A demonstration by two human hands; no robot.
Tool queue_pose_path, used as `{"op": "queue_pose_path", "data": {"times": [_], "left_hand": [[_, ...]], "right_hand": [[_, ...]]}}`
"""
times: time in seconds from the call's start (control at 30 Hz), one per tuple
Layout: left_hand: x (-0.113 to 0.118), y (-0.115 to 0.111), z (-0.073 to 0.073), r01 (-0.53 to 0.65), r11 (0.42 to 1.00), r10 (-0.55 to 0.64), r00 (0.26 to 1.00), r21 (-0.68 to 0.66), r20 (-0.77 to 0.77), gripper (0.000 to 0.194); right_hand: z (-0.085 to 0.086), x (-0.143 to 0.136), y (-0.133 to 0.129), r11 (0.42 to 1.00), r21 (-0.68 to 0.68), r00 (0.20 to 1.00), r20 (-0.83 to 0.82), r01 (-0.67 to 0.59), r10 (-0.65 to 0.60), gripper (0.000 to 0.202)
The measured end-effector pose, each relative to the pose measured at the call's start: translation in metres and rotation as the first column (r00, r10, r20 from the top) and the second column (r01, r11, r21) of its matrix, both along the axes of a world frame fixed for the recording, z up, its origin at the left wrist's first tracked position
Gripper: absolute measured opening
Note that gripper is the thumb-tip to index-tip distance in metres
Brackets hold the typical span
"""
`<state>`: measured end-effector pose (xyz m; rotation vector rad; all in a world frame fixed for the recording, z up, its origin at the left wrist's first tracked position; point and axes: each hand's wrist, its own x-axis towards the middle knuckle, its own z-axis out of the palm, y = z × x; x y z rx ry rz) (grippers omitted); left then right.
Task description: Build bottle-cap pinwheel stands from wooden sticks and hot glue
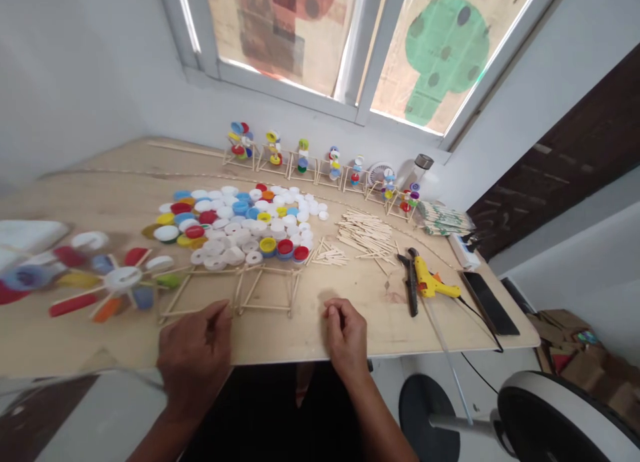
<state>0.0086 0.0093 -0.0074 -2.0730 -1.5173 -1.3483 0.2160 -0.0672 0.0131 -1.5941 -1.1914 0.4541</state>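
My left hand [197,345] is closed at the table's front edge, thumb and fingers drawn together. It covers part of a frame of thin wooden sticks [187,290]; whether it grips anything is hidden. A second stick frame [267,309] stands just right of it. Further right, my right hand [346,332] is loosely curled by the table edge, with nothing visible in its fingers. Left of my left hand lies a wheel of sticks and coloured bottle caps around a white cap [123,280]. Another cap wheel [30,275], blurred, is at the far left.
A heap of bottle caps [240,225] and a pile of wooden sticks [367,232] cover mid-table. A yellow glue gun [435,282], black pliers-like tool [411,289] and phone [489,303] lie right. Several finished cap-wheel models [275,152] line the back. A fan [565,415] stands below.
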Motion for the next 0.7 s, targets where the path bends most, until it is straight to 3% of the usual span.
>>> {"op": "queue_pose_path", "data": {"times": [0.2, 0.57, 0.7], "left_hand": [[0.0018, 0.0041, 0.0005, -0.003, 0.992, 0.013, 0.997, 0.129, -0.077, 0.023], [-0.0031, 0.0047, -0.0022, 0.001, 0.991, 0.018, 0.99, 0.135, -0.141, 0.027], [-0.0018, 0.003, -0.0003, 0.005, 0.997, 0.005, 0.992, 0.078, -0.124, 0.028]], "right_hand": [[-0.0004, -0.0018, 0.0012, 1.0, 0.018, 1.0, 0.024, -0.01, 0.009, 0.021], [-0.0016, -0.0034, 0.0041, 1.0, 0.023, 0.995, 0.103, 0.01, -0.012, 0.022], [-0.0041, -0.0068, 0.003, 0.999, 0.043, 0.996, 0.092, 0.017, -0.021, 0.021]]}}
